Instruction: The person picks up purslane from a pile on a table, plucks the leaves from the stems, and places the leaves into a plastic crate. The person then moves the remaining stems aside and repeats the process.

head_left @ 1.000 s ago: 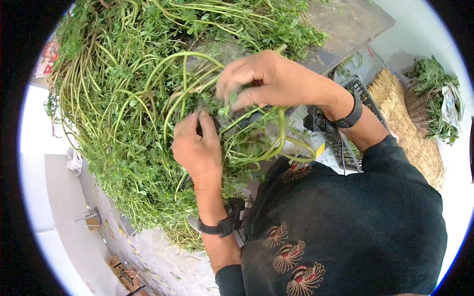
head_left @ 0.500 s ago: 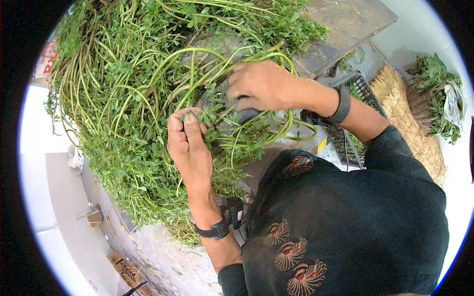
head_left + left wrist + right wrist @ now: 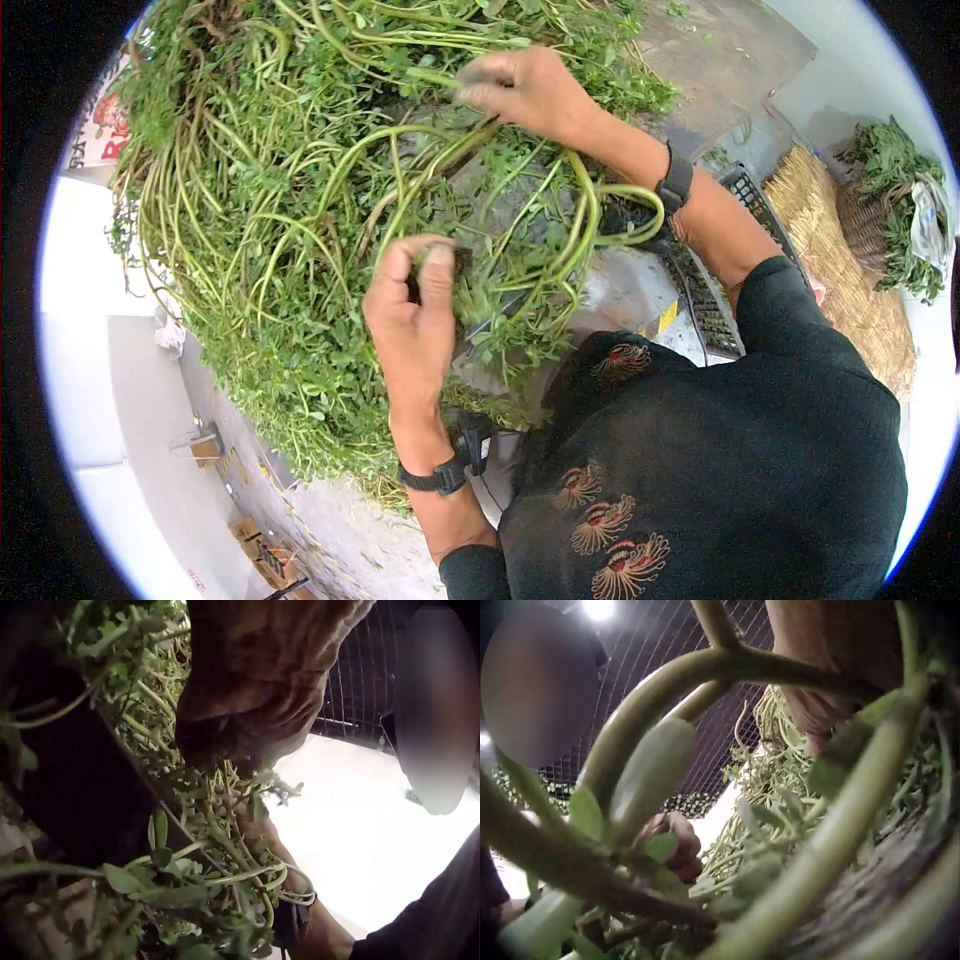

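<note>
Gripped by the left hand [image 3: 410, 315], between curled fingers and thumb, was a leafy sprig [image 3: 463, 265], while by the right hand [image 3: 530, 95] a green stem [image 3: 430, 76] appeared to be pinched, as shown in the head view. Half a second earlier the two hands had been held nearer each other; the right had since been carried farther up the heap [image 3: 270, 200], which was spread across the tabletop [image 3: 740, 45] short of its bare corner. By this, it was judged, a fresh stem was being taken, with most of the heap left unsorted. In the left wrist view, leaves were seen protruding beneath the left hand's curled fingers. In the right wrist view, thick stems were arched close to the lens, and the right fingertips were hidden, so the pinch could not be confirmed there.
</note>
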